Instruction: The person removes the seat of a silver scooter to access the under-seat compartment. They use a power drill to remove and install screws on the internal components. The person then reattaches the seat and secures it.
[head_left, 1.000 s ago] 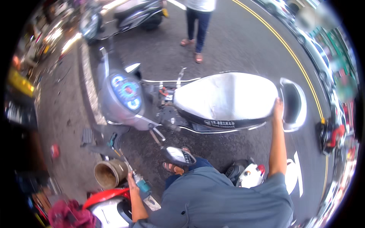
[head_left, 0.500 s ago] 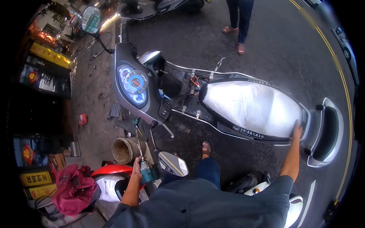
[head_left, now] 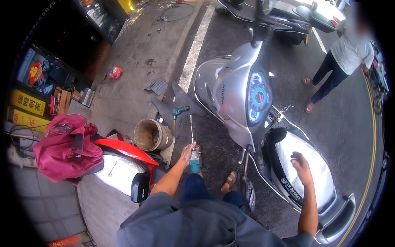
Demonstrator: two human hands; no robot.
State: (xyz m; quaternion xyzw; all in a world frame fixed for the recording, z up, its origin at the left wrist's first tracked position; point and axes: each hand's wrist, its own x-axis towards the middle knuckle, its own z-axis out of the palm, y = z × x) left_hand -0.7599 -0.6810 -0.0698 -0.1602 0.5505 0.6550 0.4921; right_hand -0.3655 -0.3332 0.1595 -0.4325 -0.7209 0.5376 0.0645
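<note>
My left hand (head_left: pixel 187 153) is closed round a teal cordless power driver (head_left: pixel 194 165), whose long metal extension shaft (head_left: pixel 191 128) points away from me. To my right stands a silver scooter (head_left: pixel 227 88) with a lit blue dashboard (head_left: pixel 256 97) and a silvery-white mesh-covered seat (head_left: pixel 314 154). My right hand (head_left: pixel 303 168) is over that seat with its fingers apart and nothing in them; whether it touches the cover I cannot tell. Bare frame shows ahead of the seat. On a dark grey panel (head_left: pixel 184 96) on the ground lies a second teal power driver (head_left: pixel 180 110).
A dirty bucket (head_left: pixel 149 135) stands left of my feet, beside a red scooter (head_left: pixel 127 150) with a magenta cloth (head_left: pixel 68 150) on its left. A red container (head_left: pixel 116 73) sits on the pavement. Beyond the silver scooter a person (head_left: pixel 345 53) stands near another parked scooter (head_left: pixel 286 18).
My view has swung left along the scooter. My right hand has left the seat's rear edge and is over its middle. The driver stays in my left hand, its shaft now pointing straighter ahead.
</note>
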